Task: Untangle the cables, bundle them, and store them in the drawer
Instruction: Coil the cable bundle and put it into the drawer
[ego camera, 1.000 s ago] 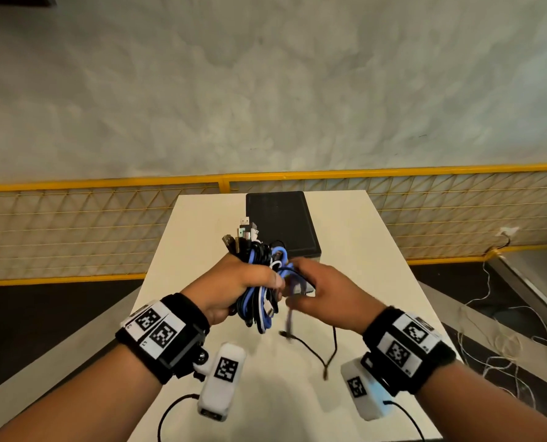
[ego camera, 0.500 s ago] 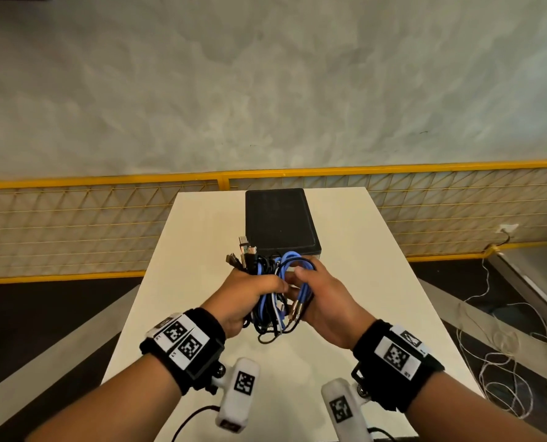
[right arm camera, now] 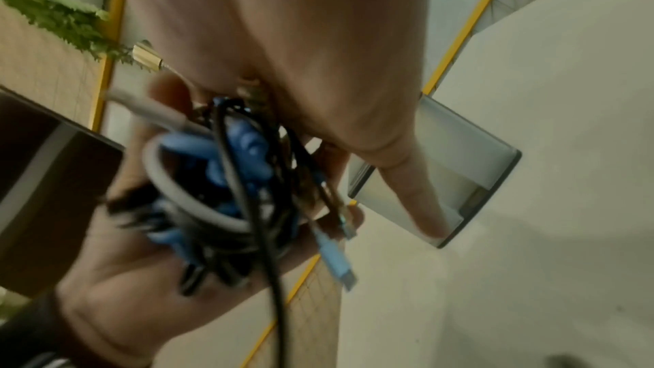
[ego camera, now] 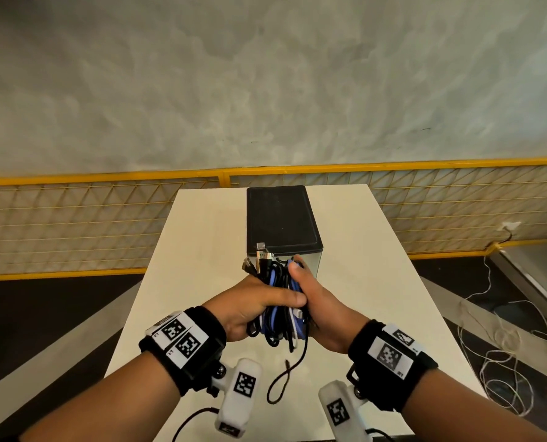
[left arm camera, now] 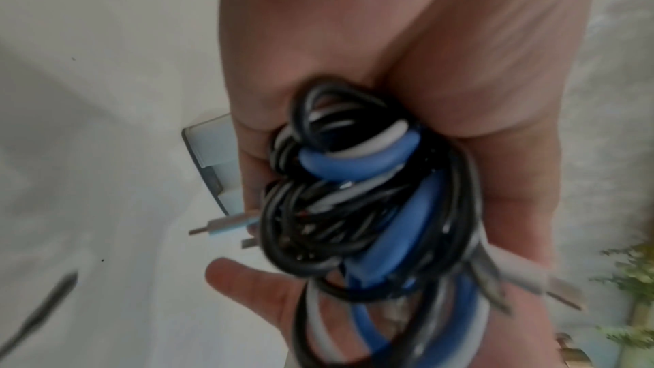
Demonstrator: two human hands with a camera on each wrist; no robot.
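Both hands [ego camera: 275,301] around upright cable bundle [ego camera: 280,311]

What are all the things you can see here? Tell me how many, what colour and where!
cable bundle: one, black, blue and white cables, held between both hands above the table
loose cable end: one, black, dangling below the bundle
drawer box: one, black top, on the table behind the hands
table: one, white, under everything
fence: one, yellow mesh, behind the table
left hand: grips the bundle
right hand: grips the bundle
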